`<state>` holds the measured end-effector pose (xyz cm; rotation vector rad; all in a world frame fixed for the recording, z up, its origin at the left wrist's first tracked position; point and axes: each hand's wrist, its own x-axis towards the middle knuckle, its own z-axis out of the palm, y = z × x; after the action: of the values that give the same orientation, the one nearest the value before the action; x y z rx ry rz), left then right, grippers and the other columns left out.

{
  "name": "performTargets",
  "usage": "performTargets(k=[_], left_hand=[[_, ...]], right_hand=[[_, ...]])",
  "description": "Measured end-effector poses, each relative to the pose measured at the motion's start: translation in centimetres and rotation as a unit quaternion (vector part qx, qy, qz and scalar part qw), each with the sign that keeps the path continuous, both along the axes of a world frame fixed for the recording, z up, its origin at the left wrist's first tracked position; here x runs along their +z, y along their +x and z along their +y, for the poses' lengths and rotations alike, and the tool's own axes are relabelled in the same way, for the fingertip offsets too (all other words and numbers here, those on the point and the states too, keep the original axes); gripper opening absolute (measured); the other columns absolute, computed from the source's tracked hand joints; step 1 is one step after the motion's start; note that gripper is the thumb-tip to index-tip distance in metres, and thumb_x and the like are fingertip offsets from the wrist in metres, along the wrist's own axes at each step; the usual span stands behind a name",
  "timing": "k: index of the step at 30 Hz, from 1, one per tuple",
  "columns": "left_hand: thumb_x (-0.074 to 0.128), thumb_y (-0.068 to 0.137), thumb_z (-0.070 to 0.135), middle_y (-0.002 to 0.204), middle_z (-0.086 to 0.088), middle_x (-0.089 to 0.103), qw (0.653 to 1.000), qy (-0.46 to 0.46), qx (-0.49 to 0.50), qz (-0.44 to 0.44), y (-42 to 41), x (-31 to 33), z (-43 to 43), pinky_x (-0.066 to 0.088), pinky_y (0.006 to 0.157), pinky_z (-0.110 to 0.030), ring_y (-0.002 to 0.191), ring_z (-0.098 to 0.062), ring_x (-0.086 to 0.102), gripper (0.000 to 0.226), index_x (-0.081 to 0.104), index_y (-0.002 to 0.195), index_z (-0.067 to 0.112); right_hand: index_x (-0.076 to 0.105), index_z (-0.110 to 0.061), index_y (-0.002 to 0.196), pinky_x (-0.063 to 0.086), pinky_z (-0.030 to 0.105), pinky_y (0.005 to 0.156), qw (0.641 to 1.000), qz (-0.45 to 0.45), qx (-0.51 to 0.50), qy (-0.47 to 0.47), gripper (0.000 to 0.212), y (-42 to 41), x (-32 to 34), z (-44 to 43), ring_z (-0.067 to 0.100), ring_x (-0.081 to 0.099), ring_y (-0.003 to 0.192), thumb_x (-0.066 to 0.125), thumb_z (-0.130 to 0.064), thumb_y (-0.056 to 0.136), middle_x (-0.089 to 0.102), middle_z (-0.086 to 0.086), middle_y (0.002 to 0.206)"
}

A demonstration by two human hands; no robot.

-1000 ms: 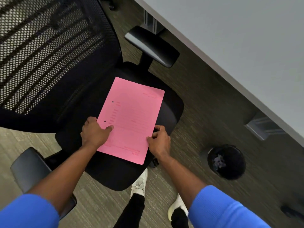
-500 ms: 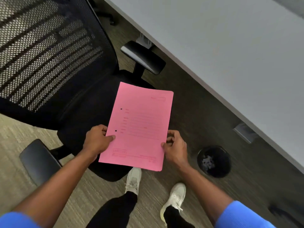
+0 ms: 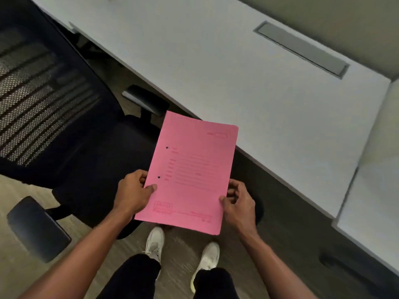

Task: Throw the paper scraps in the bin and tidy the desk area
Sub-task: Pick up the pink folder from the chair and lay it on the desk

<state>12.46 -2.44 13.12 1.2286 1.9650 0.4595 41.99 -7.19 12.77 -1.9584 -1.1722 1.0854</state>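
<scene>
Left hand pinches the pink folder on its left long edge, thumb on top near the lower punch hole, fingers curled underneath. Folder is held in the air, roughly flat, face up, printed form lines too blurred to read. Its far right corner overlaps the desk's near edge in view; can't tell if it touches. Rest of it hangs over the chair seat and floor.

Far left: black mesh office chair, backrest toward the top-left, one armrest at lower left, the other armrest just under the desk edge.

Below the folder: two white sneakers on the floor, dark trousers.

Right hand grips the folder's right long edge near the bottom corner, thumb on top, fingers bent under.

Desk top is light grey, with a grey cable-flap slot toward its far right corner. A second pale surface butts against its right end.
</scene>
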Motion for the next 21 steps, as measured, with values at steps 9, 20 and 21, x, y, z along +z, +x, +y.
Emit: performTargets(k=[9,20,21], left_hand=[[0.078,0.095,0.023,0.096,0.025,0.066,0.997,0.059,-0.039,-0.045,10.0,5.5,0.3,0.054,0.061,-0.020,0.084,0.000,0.069,0.035,0.069,0.128,0.030],[0.077,0.095,0.021,0.101,0.011,0.078,0.993,0.089,-0.059,-0.060,15.2,8.3,2.4,0.060,0.067,-0.025,0.087,-0.009,0.077,0.040,0.069,0.134,0.030],[0.077,0.095,0.021,0.103,0.011,0.078,0.992,0.091,-0.058,-0.064,15.3,8.6,2.7,0.062,0.068,-0.026,0.088,-0.009,0.077,0.041,0.069,0.135,0.030]], right_hand=[[0.055,-0.025,0.140,0.063,0.035,0.089,0.998,-0.019,-0.012,0.056,0.049,10.3,6.4,-0.9,0.009,0.073,0.098,0.074,-0.022,0.095,0.072,-0.008,0.112],[0.051,-0.035,0.141,0.057,0.008,0.068,0.997,-0.006,-0.022,0.074,0.051,16.2,8.4,0.0,-0.010,0.067,0.101,0.071,-0.016,0.098,0.071,-0.015,0.107],[0.051,-0.036,0.140,0.055,0.005,0.068,0.997,-0.005,-0.024,0.074,0.051,16.3,8.5,0.5,-0.011,0.067,0.101,0.071,-0.015,0.098,0.071,-0.015,0.107]])
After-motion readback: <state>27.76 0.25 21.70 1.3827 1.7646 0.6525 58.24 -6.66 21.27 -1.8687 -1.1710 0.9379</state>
